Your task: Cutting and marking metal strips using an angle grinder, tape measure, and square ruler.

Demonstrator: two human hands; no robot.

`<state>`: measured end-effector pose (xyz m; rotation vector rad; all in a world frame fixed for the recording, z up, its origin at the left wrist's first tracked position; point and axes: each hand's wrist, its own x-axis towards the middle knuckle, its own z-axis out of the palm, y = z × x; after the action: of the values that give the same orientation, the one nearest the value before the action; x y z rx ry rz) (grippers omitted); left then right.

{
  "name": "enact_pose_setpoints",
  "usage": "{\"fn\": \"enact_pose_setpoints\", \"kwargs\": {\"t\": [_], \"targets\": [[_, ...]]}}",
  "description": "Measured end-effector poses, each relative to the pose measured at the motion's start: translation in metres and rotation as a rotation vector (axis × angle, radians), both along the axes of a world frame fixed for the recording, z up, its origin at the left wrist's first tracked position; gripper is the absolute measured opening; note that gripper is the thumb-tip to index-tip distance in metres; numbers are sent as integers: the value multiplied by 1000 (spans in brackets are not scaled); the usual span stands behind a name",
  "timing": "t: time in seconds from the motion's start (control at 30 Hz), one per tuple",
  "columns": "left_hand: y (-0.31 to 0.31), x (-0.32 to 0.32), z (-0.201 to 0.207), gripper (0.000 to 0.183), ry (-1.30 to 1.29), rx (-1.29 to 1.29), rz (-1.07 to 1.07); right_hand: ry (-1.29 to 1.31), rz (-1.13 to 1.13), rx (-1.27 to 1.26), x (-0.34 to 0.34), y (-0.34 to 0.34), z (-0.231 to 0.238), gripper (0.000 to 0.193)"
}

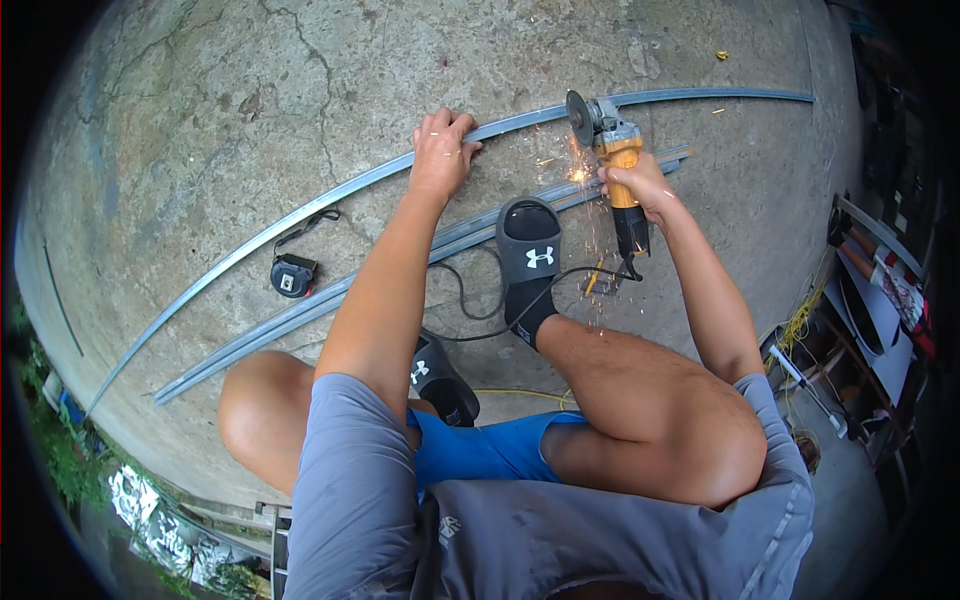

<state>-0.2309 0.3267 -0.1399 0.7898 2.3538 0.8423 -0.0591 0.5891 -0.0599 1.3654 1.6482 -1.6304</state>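
A long, thin galvanized metal channel [300, 216] runs across the concrete, bent by the lens. My left hand [444, 152] grips it near its middle, fingers curled over the far edge. In my right hand [640, 185] is a yellow and black angle grinder [622, 160], held by its body. Its cutting disc [580, 117] meets the channel to the right of my left hand. Bright sparks [578, 174] spray from there back toward my foot. The exact cut line is hidden behind the disc.
Several more metal channels [330, 292] lie bundled nearer me, under my raised foot in a black slide sandal [530, 240]. A tape measure [294, 275] rests between them and the long channel. The grinder's black cord [575, 272] loops by my foot. Clutter and yellow cable [800, 318] stand at right.
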Motion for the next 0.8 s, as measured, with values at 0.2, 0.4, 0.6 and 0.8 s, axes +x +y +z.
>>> {"fn": "enact_pose_setpoints", "kwargs": {"t": [0.2,0.4,0.6,0.8], "targets": [[-1,0,-1,24,3,4,1,-3,2,22,12,-4,3,26],[-1,-1,0,26,0,8,-12,16,-25,9,14,-2,3,28],[0,-1,-1,26,-4,3,-14,-3,5,19,15,-3,1,27],[0,-1,0,26,-7,-1,-16,-4,4,2,14,-2,0,27]]}}
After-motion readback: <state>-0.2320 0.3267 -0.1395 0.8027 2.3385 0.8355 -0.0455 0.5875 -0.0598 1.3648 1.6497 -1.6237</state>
